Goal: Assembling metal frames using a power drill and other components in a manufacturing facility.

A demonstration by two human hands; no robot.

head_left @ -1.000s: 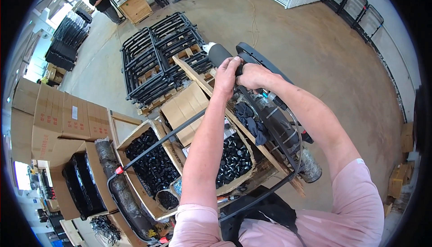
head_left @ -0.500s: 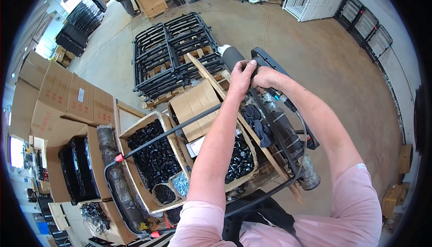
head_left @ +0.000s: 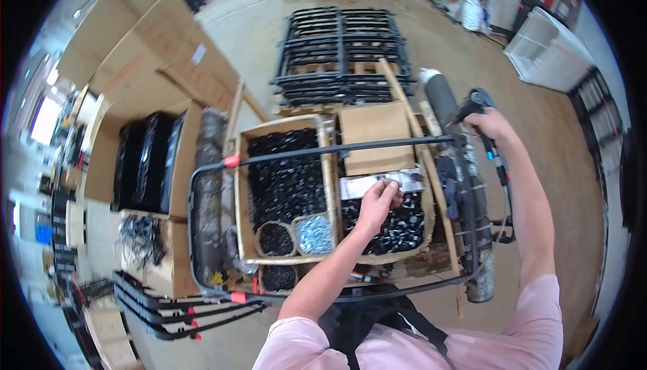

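Note:
My right hand (head_left: 490, 125) is wrapped round the grip of a black pistol-shaped air tool (head_left: 476, 102). A hose with a blue fitting (head_left: 490, 154) runs down from the grip along my forearm. Over the right-hand bin, my left hand (head_left: 380, 203) has its thumb and fingers pressed together. Whatever they hold, if anything, is too small to make out. Below that hand lie black plastic caps (head_left: 397, 232), and a white box (head_left: 360, 187) is just behind it. A rectangular black tube frame (head_left: 310, 150) with red clips rests across the bins, its right end near the tool.
Left of my hand is a carton of black parts (head_left: 286, 174) with small tubs of blue-silver screws (head_left: 315, 234) and dark screws (head_left: 276, 239). Stacked black frames (head_left: 340, 53) stand on a pallet ahead. Tall cartons (head_left: 168, 46) rise at left; a wooden strip (head_left: 431, 168) lies at right.
Both hands were together at the frame's far right corner. My left hand has come back over the cap bin, while my right hand holds the air tool to the right. The view has turned leftward.

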